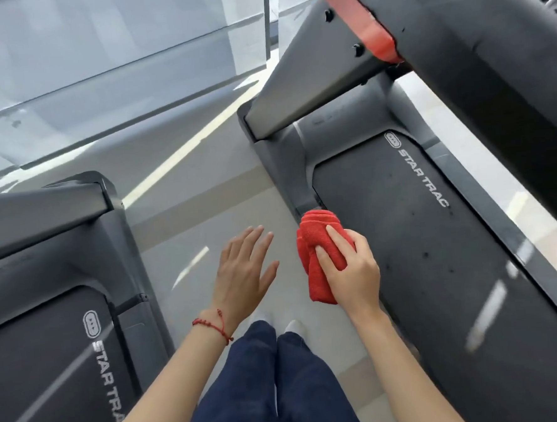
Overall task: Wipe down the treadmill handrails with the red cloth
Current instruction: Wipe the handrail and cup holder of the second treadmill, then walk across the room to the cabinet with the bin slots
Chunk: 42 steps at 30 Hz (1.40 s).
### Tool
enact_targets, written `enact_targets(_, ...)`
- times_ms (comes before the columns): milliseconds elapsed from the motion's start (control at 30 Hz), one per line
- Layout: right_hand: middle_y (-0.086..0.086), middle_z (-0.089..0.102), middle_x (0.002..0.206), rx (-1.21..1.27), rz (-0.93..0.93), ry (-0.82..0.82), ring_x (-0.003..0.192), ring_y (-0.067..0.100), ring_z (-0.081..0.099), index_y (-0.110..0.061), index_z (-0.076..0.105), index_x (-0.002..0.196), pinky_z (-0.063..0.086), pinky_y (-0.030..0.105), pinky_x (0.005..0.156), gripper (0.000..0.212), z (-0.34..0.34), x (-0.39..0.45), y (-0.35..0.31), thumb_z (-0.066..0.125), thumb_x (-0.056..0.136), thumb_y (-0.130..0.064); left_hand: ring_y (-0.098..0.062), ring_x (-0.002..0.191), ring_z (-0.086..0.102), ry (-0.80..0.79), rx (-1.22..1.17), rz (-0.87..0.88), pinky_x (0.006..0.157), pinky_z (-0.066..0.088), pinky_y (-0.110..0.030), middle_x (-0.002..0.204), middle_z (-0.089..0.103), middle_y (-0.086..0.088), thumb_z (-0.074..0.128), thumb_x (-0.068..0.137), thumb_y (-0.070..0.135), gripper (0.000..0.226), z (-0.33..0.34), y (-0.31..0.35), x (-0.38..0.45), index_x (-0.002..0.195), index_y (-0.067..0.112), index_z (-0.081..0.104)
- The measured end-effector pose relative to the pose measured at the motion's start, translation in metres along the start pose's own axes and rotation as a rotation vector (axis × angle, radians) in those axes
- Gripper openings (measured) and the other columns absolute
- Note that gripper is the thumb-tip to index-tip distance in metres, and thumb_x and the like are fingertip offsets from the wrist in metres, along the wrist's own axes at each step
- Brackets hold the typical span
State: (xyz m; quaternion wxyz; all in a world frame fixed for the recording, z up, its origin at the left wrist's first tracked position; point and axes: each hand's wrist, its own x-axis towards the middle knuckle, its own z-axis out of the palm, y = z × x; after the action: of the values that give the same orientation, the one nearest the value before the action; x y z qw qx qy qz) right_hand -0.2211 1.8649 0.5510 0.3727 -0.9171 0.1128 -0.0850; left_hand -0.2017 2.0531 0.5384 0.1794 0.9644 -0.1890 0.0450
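Now the right hand (351,273) holds the folded red terry cloth (322,257), fingers curled over its top and the thumb tucked along its near side, so the bundle is firmly gripped with one rounded fold poking out beyond the fingertips and a loose tail hanging below the palm. Just beyond that leading fold lies the front corner of the dark grey treadmill deck (419,235); whether the cloth touches it cannot be told. The left hand (245,271) hangs apart from the cloth, fingers straight and spread, holding nothing, a red string bracelet (214,327) at its wrist. Well above and beyond the grip rises the grey slanted upright (311,71), and to the grip's far right runs the thick black padded handrail (490,67) with a red-orange trim strip (363,26) at its underside. Judging from this, no rail is yet under the cloth; to wipe well the hand would need to lift the cloth to the handrail, wrap the flat of the fold around it and draw along its length with steady pressure, keeping the loose tail gathered. White lettering reads "STAR TRAC" (427,179) on the belt beside the grip, beneath an oval logo, and again on the second black treadmill belt (52,371) to the far left.
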Motion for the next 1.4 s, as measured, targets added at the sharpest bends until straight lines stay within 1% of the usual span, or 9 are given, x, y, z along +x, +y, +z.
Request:
enact_targets(133, 0.008, 0.058, 0.117, 0.003, 0.098, 0.021, 0.101, 0.025, 0.058, -0.023, 0.06, 0.119, 0.042, 0.03, 0.082, 0.04, -0.001, -0.013, 0.019, 0.058, 0.081, -0.036, -0.025, 0.117, 0.044, -0.097, -0.008, 0.019, 0.095, 0.039, -0.039, 0.122, 0.059, -0.014, 0.04, 0.091, 0.037, 0.044, 0.015, 0.0, 0.002, 0.122, 0.008, 0.051)
enact_targets(233, 0.009, 0.059, 0.115, -0.007, 0.189, 0.076, 0.1, 0.025, 0.059, -0.022, 0.061, 0.118, 0.042, 0.029, 0.081, 0.04, -0.002, -0.02, 0.03, 0.058, 0.081, -0.036, -0.025, 0.116, 0.044, -0.173, -0.016, 0.068, 0.094, 0.042, -0.04, 0.122, 0.059, -0.013, 0.026, 0.098, 0.043, 0.048, 0.022, 0.001, 0.015, 0.123, 0.009, 0.05)
enact_targets(367, 0.009, 0.06, 0.113, -0.017, 0.32, 0.19, 0.098, 0.026, 0.06, -0.021, 0.062, 0.116, 0.041, 0.028, 0.08, 0.04, -0.003, -0.029, 0.038, 0.058, 0.08, -0.038, -0.027, 0.115, 0.045, -0.268, -0.017, 0.209, 0.096, 0.036, -0.038, 0.121, 0.059, -0.014, 0.015, 0.099, 0.046, 0.06, 0.03, 0.005, 0.039, 0.121, 0.007, 0.055)
enact_targets(500, 0.008, 0.06, 0.112, -0.028, 0.416, 0.301, 0.097, 0.025, 0.061, -0.021, 0.063, 0.116, 0.041, 0.027, 0.079, 0.041, -0.004, -0.044, 0.039, 0.058, 0.08, -0.04, -0.031, 0.114, 0.052, -0.346, -0.032, 0.363, 0.095, 0.043, -0.042, 0.123, 0.059, -0.013, 0.014, 0.099, 0.047, 0.058, 0.037, 0.01, 0.058, 0.123, 0.009, 0.051)
enact_targets(733, 0.006, 0.06, 0.115, -0.048, 0.645, 0.498, 0.098, 0.025, 0.061, -0.022, 0.062, 0.117, 0.046, 0.031, 0.081, 0.041, 0.002, -0.09, 0.038, 0.058, 0.08, -0.038, -0.027, 0.118, 0.045, -0.484, -0.029, 0.646, 0.096, 0.043, -0.042, 0.125, 0.058, -0.011, 0.011, 0.099, 0.048, 0.063, 0.053, 0.034, 0.069, 0.123, 0.01, 0.056)
enact_targets(867, 0.005, 0.06, 0.116, -0.06, 0.784, 0.584, 0.099, 0.024, 0.06, -0.022, 0.061, 0.118, 0.043, 0.029, 0.081, 0.041, 0.005, -0.124, 0.038, 0.057, 0.081, -0.039, -0.027, 0.119, 0.046, -0.55, -0.022, 0.809, 0.098, 0.04, -0.04, 0.124, 0.059, -0.012, 0.013, 0.099, 0.047, 0.064, 0.063, 0.055, 0.064, 0.122, 0.008, 0.058)
enact_targets(1033, 0.008, 0.059, 0.119, -0.09, 0.929, 0.693, 0.102, 0.025, 0.06, -0.019, 0.059, 0.121, 0.045, 0.032, 0.082, 0.042, 0.003, -0.18, 0.031, 0.059, 0.083, -0.038, -0.034, 0.113, 0.055, -0.639, -0.016, 1.003, 0.093, 0.045, -0.048, 0.122, 0.06, -0.014, 0.018, 0.098, 0.046, 0.062, 0.068, 0.087, 0.044, 0.12, 0.006, 0.059)
enact_targets(1167, 0.008, 0.059, 0.118, -0.079, 1.027, 0.807, 0.1, 0.024, 0.06, -0.019, 0.059, 0.121, 0.046, 0.03, 0.08, 0.05, -0.001, -0.226, 0.023, 0.047, 0.082, -0.05, -0.035, 0.111, 0.057, -0.655, -0.009, 1.143, 0.091, 0.044, -0.051, 0.12, 0.061, -0.015, 0.033, 0.09, 0.041, 0.053, 0.07, 0.118, 0.02, 0.119, 0.006, 0.061)
enact_targets(1400, 0.008, 0.058, 0.12, -0.064, 1.166, 0.987, 0.101, 0.025, 0.06, -0.02, 0.057, 0.122, 0.049, 0.035, 0.081, 0.053, -0.003, -0.308, 0.013, 0.042, 0.083, -0.053, -0.035, 0.113, 0.056, -0.728, -0.011, 1.362, 0.093, 0.043, -0.052, 0.122, 0.06, -0.014, 0.033, 0.09, 0.042, 0.053, 0.072, 0.171, -0.043, 0.121, 0.007, 0.059)
